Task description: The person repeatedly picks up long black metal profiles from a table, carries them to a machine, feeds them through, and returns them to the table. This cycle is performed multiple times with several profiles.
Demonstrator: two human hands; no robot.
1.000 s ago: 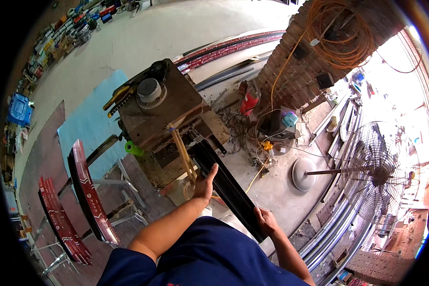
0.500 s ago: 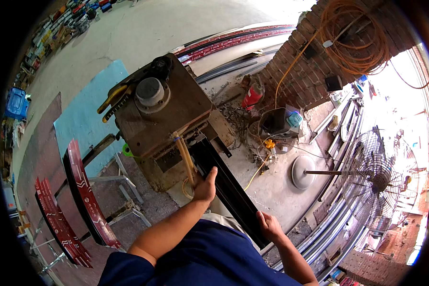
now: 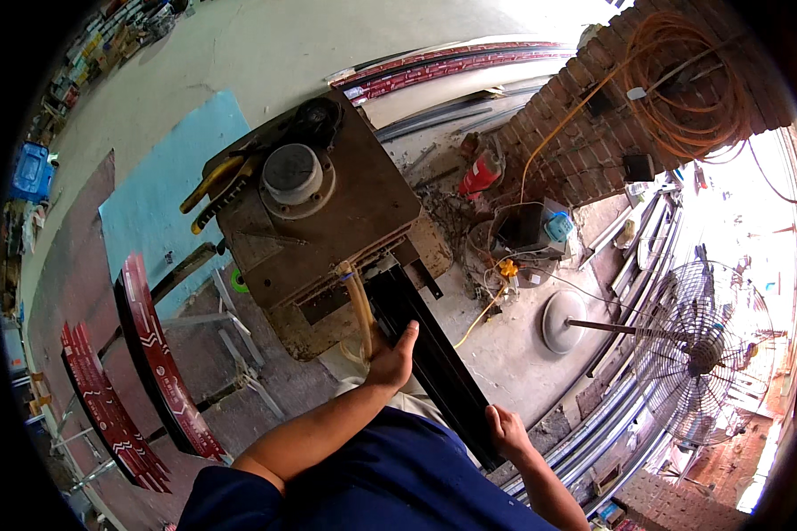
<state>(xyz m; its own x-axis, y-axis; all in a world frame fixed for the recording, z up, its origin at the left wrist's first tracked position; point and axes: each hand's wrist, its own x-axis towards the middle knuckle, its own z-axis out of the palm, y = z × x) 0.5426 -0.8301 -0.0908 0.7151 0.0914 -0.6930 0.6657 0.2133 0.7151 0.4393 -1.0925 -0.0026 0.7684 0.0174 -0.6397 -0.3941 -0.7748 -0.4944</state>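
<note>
Left hand (image 3: 393, 361) and right hand (image 3: 507, 434) hold the black bar (image 3: 441, 365), slanting lengthwise from the machine (image 3: 354, 199) toward lower right; floor (image 3: 515, 358) lies between its right edge and the fan (image 3: 701, 356)

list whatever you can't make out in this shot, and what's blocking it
All in the head view:
Left grip: most fingers, hidden by the hand itself and the black bar.
Right grip: fingertips, hidden behind the bar.
Bar's far end: too dark and small to tell how it meets the machine.
Pants: mostly covered by the shirt.
Clutter, top left: too small and blurred, cut off by the dark lens rim.
</note>
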